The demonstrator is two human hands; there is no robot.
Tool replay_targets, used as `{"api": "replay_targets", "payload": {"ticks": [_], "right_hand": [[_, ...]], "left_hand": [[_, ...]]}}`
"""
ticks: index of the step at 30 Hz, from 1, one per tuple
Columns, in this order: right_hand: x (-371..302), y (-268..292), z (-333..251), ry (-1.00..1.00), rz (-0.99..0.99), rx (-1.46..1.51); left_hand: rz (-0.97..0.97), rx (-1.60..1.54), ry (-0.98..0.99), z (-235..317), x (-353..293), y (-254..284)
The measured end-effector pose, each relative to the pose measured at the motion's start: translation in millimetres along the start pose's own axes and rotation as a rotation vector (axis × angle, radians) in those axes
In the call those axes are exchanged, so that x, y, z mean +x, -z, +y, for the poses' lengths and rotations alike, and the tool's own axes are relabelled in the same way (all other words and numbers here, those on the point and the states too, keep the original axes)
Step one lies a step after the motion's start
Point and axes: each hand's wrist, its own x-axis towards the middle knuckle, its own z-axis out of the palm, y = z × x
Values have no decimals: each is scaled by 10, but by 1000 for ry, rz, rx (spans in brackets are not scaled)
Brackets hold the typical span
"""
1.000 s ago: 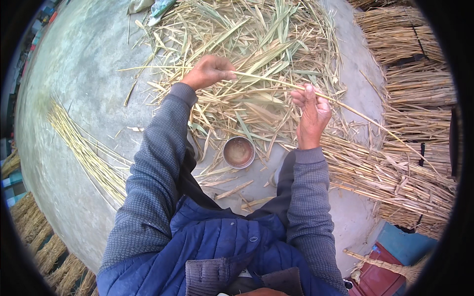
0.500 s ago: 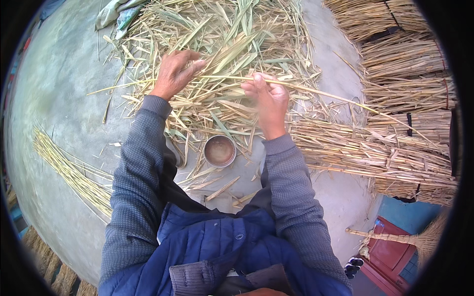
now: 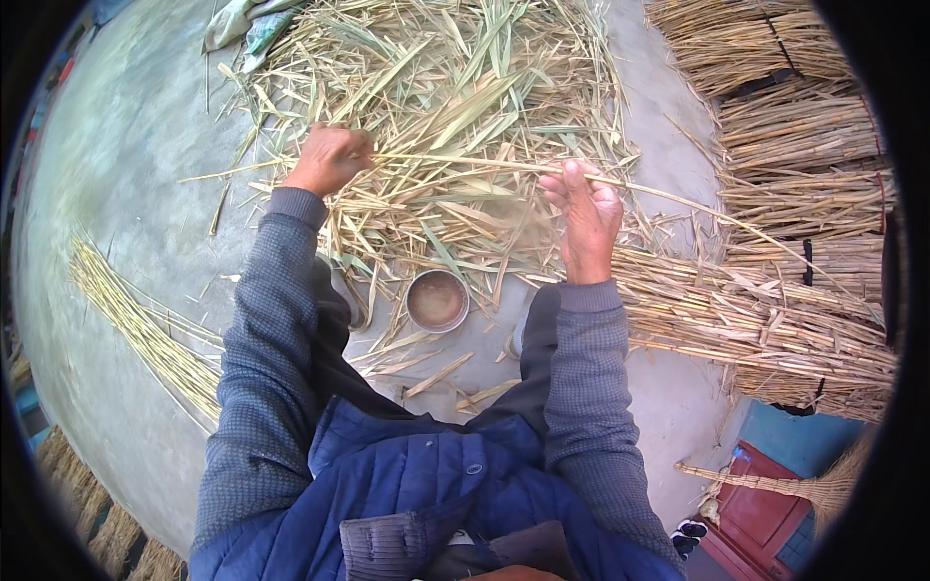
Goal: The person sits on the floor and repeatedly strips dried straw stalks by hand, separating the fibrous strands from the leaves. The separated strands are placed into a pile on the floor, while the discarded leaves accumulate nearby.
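A long, thin reed stalk stretches sideways across the front of me, its thin left end sticking out past my left hand. That hand is closed round the stalk, its fingers curled and partly hidden. Farther along, my right hand pinches the same stalk between thumb and fingers, and the rest runs on to the right over a bundle of reeds. Beneath both hands lies a wide heap of dry and greenish leaf husks.
A round metal bowl stands on the concrete floor between my feet. At the left lies a sheaf of peeled stalks. Tied reed bundles are stacked at the right, with a straw broom below them. A cloth lies far left.
My right hand has slid to the right along the stalk, away from the left one. My left hand, with thumb and fingers apart before, has closed round the stalk.
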Motion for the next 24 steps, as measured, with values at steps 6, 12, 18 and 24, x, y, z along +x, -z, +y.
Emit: {"api": "replay_targets", "payload": {"ticks": [6, 12, 18, 24], "right_hand": [[-100, -291, 122, 16, -62, 35], [-87, -324, 114, 29, -50, 28], [-73, -278, 192, 2, -13, 25], [-112, -390, 288, -55, -182, 28]], "left_hand": [[281, -490, -317, 778, 146, -300], [303, -545, -237, 806, 118, -203], [405, -1342, 76, 435, 198, 55], [420, 63, -58, 437, 143, 33]]}}
